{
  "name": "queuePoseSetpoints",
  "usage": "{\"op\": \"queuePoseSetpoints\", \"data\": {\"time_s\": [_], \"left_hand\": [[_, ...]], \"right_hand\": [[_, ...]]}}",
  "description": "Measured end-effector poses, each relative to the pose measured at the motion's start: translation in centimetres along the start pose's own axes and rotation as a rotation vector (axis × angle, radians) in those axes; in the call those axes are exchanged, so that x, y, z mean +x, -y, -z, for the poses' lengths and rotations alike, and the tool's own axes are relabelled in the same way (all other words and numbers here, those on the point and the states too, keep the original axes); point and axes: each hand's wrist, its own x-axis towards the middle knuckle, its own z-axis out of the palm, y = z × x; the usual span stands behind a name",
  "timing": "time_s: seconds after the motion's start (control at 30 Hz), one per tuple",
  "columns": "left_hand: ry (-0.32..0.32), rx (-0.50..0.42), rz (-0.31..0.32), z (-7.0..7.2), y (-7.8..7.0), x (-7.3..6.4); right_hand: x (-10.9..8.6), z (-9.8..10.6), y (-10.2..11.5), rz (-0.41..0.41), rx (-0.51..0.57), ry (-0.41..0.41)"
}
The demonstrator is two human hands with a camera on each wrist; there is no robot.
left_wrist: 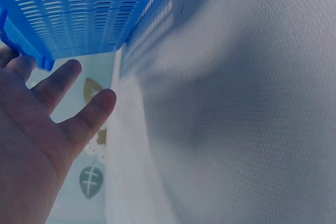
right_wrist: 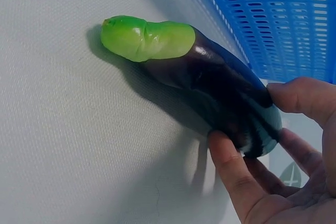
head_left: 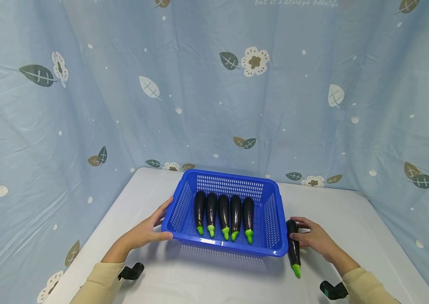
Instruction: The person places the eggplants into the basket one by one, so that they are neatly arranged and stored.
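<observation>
A blue plastic basket (head_left: 229,249) with slotted walls stands on the white table, slightly turned. Several dark eggplants (head_left: 224,213) with green stem ends lie side by side in it. At the basket's left rim, my left hand (head_left: 142,232) touches the edge with its fingers spread; in the left wrist view two fingers extend free below the rim. One more eggplant (head_left: 293,245) lies outside, just right of the basket, its green end toward me. My right hand (head_left: 315,238) grips its far, dark end between thumb and fingers, as the right wrist view also shows.
The white table (head_left: 207,283) reaches to a blue patterned curtain (head_left: 199,105) behind and at both sides. A black wrist device (head_left: 131,271) sits by the left sleeve, another device (head_left: 333,290) by the right sleeve.
</observation>
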Motion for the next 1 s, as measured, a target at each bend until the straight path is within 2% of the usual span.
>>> {"op": "queuePoseSetpoints", "data": {"time_s": [0.57,1.0], "left_hand": [[-0.007,0.010,-0.018,0.0,0.1,0.1],[-0.006,0.009,-0.008,0.0,0.5,0.1]], "right_hand": [[-0.2,0.8,0.6,0.014,-0.018,0.000],[-0.1,1.8,1.6,0.039,-0.038,-0.012]]}}
